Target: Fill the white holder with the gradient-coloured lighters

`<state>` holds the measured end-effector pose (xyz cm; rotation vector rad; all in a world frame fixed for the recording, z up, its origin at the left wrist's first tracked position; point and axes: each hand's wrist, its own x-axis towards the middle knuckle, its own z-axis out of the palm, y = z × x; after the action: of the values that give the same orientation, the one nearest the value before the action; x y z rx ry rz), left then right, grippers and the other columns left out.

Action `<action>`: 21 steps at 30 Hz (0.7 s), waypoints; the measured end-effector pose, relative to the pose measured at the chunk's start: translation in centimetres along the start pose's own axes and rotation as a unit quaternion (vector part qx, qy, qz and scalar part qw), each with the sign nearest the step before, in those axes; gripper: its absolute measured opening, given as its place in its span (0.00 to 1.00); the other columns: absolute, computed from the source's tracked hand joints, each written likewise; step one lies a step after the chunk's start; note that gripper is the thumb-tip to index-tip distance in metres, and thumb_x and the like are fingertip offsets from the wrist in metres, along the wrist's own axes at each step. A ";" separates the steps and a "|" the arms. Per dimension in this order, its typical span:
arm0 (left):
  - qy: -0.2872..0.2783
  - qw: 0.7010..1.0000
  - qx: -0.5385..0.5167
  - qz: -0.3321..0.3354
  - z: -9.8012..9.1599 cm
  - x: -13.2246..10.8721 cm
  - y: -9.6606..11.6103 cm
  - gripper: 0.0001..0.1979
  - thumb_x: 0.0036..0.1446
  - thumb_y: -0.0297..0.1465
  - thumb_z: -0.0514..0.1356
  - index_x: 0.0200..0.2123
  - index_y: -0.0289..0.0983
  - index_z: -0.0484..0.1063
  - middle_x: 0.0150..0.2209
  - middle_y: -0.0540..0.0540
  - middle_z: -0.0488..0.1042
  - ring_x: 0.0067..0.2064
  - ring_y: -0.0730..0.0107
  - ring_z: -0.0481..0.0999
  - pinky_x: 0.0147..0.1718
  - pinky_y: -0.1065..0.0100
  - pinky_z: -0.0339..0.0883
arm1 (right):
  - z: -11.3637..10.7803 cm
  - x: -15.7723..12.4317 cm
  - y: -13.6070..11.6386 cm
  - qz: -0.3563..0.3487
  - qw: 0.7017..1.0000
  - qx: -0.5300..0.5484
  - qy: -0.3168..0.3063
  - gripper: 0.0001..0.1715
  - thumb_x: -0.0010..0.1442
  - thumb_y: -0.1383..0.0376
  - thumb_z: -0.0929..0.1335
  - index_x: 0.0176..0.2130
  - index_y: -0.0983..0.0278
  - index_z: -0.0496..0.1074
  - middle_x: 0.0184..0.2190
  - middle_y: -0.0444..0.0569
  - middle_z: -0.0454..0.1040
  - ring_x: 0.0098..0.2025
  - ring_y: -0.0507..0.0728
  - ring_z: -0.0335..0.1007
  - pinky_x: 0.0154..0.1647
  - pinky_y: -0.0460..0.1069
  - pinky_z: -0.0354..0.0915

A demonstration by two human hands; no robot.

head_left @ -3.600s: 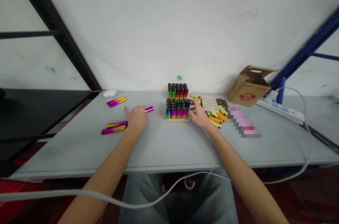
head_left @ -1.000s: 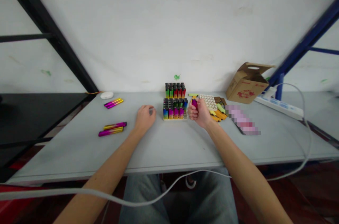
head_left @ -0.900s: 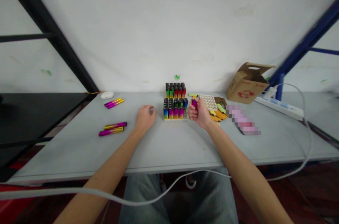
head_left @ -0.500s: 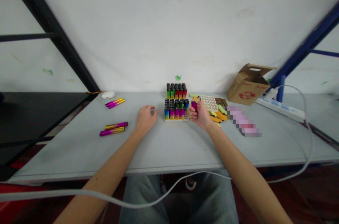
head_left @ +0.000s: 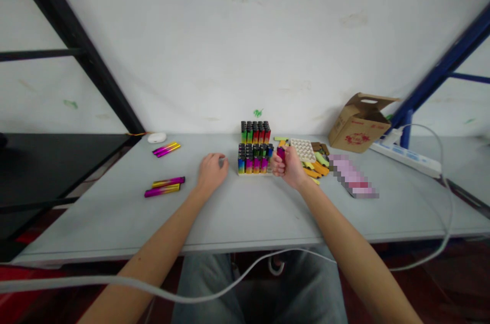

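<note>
In the head view, the right hand (head_left: 290,166) wraps a shiny magenta lighter with a dark top (head_left: 280,153), fingers folded around it, just beside the front right corner of a cream moulded tray (head_left: 254,174) packed with upright, black-topped metallic lighters (head_left: 252,164). The step in hand looks to be holding that single piece roughly upright by the pale, unfilled cells (head_left: 270,169); a next move from there would call for a steady grip and care not to knock the upright neighbours. The left hand (head_left: 213,172) seems to rest on the table, apart from the tray, its fingers curled toward the thumb; whether they pinch anything I cannot tell. Further left lie two loose groups of magenta-and-yellow metallic lighters, one near (head_left: 164,187) and one farther back (head_left: 166,149), by a white oval case (head_left: 156,138). Behind the tray stands a block of green and red lighters (head_left: 255,132); to the right a second cream gridded tray (head_left: 302,150) lies among yellow and green pieces (head_left: 317,169). The smooth pale grey tabletop (head_left: 245,217) meets a scuffed white wall (head_left: 245,38), with a brown cardboard box (head_left: 358,129) and a white power strip (head_left: 408,158) at the right, between black metal framing (head_left: 100,71) and blue metal framing (head_left: 447,66)
</note>
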<state>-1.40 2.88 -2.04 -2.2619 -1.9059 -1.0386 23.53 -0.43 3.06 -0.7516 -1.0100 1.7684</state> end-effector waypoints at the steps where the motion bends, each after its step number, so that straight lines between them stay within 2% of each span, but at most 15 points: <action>1: 0.000 1.000 0.000 -0.001 0.0 0.0 0.0 0.14 0.59 0.34 0.51 0.39 0.35 0.74 0.41 0.38 0.76 0.46 0.55 0.73 0.51 0.56 0.65 | 0.0 0.0 0.0 -0.001 1.000 0.002 0.001 0.24 0.59 0.49 0.56 0.20 0.61 0.52 0.14 0.36 0.43 0.15 0.47 0.34 0.14 0.42 0.42; 10: 0.007 1.000 -0.006 -0.002 0.0 0.0 0.1 0.13 0.59 0.34 0.52 0.39 0.36 0.74 0.41 0.38 0.76 0.46 0.55 0.73 0.50 0.56 0.65 | 0.4 -0.2 -0.4 -0.007 0.999 0.032 0.022 0.26 0.59 0.46 0.58 0.20 0.61 0.54 0.14 0.36 0.44 0.15 0.47 0.36 0.14 0.42 0.43; 13: 0.001 1.000 -0.011 -0.003 -0.1 0.0 0.1 0.14 0.59 0.34 0.52 0.39 0.35 0.74 0.41 0.37 0.76 0.46 0.53 0.73 0.51 0.55 0.65 | 0.4 -0.4 -0.6 -0.012 0.998 0.050 0.030 0.26 0.58 0.44 0.59 0.22 0.62 0.59 0.15 0.36 0.46 0.15 0.47 0.40 0.14 0.41 0.44; 16: 0.000 1.000 -0.014 -0.003 -0.2 0.0 0.1 0.15 0.59 0.35 0.51 0.39 0.35 0.75 0.41 0.37 0.76 0.46 0.53 0.73 0.50 0.54 0.65 | 0.5 -0.7 -1.0 -0.021 0.996 0.082 0.030 0.25 0.56 0.44 0.60 0.27 0.63 0.65 0.16 0.39 0.54 0.16 0.48 0.50 0.13 0.41 0.47; 18: 0.002 1.000 -0.014 -0.002 -0.2 0.0 0.1 0.14 0.59 0.35 0.52 0.39 0.36 0.75 0.41 0.38 0.77 0.46 0.54 0.73 0.50 0.55 0.65 | 0.6 -0.9 -1.3 -0.030 0.993 0.109 0.039 0.20 0.56 0.50 0.61 0.31 0.63 0.68 0.20 0.42 0.64 0.19 0.50 0.60 0.14 0.42 0.53; 21: 0.005 1.000 -0.015 -0.001 -0.1 0.0 0.0 0.14 0.59 0.35 0.52 0.39 0.35 0.75 0.41 0.38 0.77 0.46 0.54 0.73 0.50 0.56 0.65 | 0.5 -1.1 -1.6 -0.032 0.988 0.136 0.059 0.11 0.54 0.64 0.63 0.37 0.63 0.70 0.27 0.45 0.74 0.26 0.52 0.70 0.21 0.44 0.65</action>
<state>-1.44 2.86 -1.93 -2.2674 -1.9027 -1.0839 24.15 -1.23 4.77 -0.6365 -0.6879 1.7399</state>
